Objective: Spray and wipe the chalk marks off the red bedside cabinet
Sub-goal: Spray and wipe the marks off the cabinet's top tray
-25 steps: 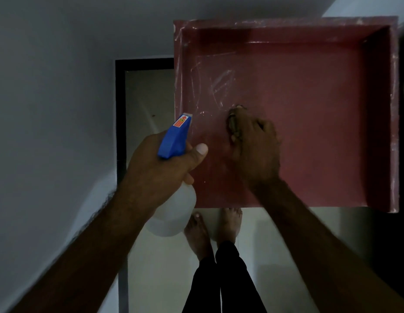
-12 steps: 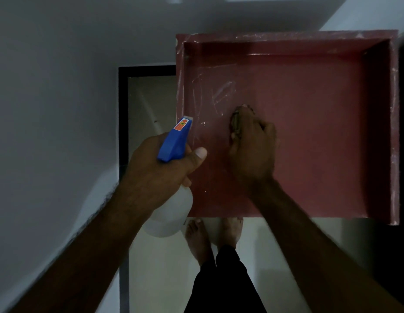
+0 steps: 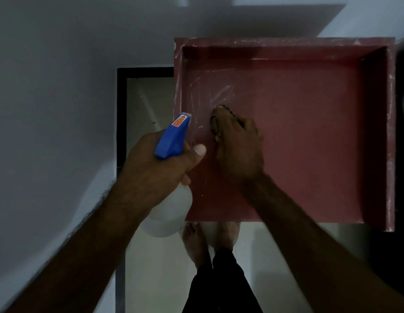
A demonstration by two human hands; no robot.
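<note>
The red bedside cabinet (image 3: 309,132) fills the upper right, its top a recessed panel with raised edges. White chalk marks (image 3: 219,91) smear its left part. My right hand (image 3: 239,150) presses a small dark cloth (image 3: 215,125) flat on the panel just below those marks. My left hand (image 3: 158,168) holds a spray bottle (image 3: 171,138) with a blue trigger head and a clear white body, its nozzle pointing at the cabinet's left edge.
A pale wall (image 3: 61,86) runs along the left. A black-framed floor strip (image 3: 122,114) lies between wall and cabinet. My bare feet (image 3: 196,242) stand on the light floor at the cabinet's front edge. Darkness sits at the far right.
The whole view has slid downward as my head tilted. My right hand with the cloth has shifted slightly left and up toward the chalk marks. The bottle stays held in the same pose.
</note>
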